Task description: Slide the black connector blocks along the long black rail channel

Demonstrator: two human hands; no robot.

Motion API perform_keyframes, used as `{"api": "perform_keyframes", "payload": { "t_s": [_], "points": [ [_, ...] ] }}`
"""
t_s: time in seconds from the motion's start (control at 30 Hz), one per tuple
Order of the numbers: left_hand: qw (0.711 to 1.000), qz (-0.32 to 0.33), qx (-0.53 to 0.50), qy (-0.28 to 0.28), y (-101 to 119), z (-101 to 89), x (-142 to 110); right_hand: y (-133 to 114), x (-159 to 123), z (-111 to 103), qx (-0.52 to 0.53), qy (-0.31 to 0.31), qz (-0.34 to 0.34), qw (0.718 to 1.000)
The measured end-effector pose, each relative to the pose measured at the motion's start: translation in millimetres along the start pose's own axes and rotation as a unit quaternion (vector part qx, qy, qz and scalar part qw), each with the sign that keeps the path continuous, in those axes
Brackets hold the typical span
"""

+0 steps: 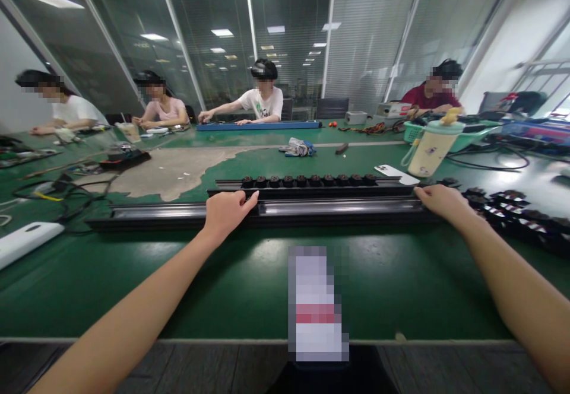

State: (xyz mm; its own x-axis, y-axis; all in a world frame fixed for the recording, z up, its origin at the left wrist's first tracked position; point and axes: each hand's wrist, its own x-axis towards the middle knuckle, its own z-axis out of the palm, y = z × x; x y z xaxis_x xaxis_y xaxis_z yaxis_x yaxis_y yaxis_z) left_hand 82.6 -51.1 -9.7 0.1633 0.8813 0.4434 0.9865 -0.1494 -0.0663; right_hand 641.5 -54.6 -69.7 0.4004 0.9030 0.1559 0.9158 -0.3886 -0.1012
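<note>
A long black metal rail (338,209) with a shiny inner channel lies crosswise on the green table in front of me. My left hand (225,215) is closed over it left of its middle, thumb pointing right and fingertips hidden behind the far side. At the rail's right end, my right hand (442,202) grips the edge with curled fingers, partly out of sight. Just behind lies a shorter black rail (294,190), carrying a row of several small round black pieces (314,181).
Clustered black parts (521,210) lie to the right. Beyond are a white phone (395,174), a cream tumbler (434,148), a green basket (478,137) and crumpled gloves (297,147). Cables (62,195) and a white device (29,242) lie left. Several people sit across the table.
</note>
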Motion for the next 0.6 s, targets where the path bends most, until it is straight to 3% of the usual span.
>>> {"api": "perform_keyframes", "payload": {
  "t_s": [0.13, 0.6],
  "points": [
    [1.000, 0.016, 0.024, 0.008, -0.9, 1.2, 0.5, -13.8, -9.3, -8.9, 0.008, -0.011, 0.028, 1.000],
    [0.999, 0.028, 0.032, 0.026, -3.3, 8.7, 2.7, -22.0, -20.7, -15.1, 0.058, 0.017, -0.036, 0.998]
  ]
}}
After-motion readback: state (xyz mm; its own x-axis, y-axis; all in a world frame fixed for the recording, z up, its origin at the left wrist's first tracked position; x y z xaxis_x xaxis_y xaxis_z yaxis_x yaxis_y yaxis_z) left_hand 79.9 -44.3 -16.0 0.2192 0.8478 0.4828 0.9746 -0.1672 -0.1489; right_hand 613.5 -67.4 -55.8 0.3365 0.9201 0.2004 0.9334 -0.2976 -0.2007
